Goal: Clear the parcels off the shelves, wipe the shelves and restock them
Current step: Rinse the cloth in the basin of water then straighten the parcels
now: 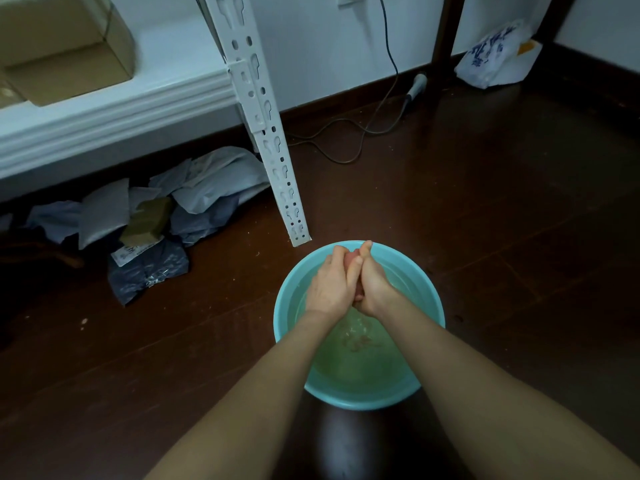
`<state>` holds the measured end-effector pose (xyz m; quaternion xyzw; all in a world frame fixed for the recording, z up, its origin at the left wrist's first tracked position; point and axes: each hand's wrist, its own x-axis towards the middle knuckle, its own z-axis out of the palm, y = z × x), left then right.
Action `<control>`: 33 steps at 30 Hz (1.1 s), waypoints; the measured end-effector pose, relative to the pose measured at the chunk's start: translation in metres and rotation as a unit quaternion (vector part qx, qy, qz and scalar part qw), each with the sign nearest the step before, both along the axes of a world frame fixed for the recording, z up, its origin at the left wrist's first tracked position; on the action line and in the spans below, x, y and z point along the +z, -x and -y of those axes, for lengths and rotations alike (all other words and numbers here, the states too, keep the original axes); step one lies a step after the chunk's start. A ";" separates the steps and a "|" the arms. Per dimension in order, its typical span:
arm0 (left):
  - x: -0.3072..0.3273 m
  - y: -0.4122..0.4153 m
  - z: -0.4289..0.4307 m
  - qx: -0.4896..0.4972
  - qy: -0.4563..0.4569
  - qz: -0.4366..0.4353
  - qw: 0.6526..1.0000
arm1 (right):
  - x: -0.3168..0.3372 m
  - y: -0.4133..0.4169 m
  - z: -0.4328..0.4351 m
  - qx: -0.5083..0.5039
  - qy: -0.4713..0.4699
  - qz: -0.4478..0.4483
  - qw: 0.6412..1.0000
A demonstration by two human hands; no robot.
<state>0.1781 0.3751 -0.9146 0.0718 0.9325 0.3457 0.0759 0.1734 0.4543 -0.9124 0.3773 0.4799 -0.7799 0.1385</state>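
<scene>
Hands (pixel 329 285) wring cloth (pixel 351 260); parcel label (pixel 133 252) illegible.

The basin (pixel 284 317) was turquoise, the cloth (pixel 352 260) pinkish, the floor (pixel 485 237) dark brown, the shelf post (pixel 258 98) white, the cardboard box (pixel 69 46) tan.

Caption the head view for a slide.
Over a teal water basin by the shelf post, the left hand and right hand squeeze a pinkish cloth.

1. A dark upright post (pixel 442 29) stands against the white wall (pixel 311 46).
2. Left of the post, a black cable (pixel 389 46) drops down the wall and loops over the dark wooden floor (pixel 485 202).
3. A grey plug (pixel 416 85) lies near the post's foot.
4. Right of the post sits a blue-printed white plastic bag (pixel 491 53).
</scene>
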 end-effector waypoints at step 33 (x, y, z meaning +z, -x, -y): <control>-0.008 0.033 -0.003 0.195 -0.185 0.075 0.960 | -0.007 0.006 0.007 0.142 -0.225 -0.034 0.963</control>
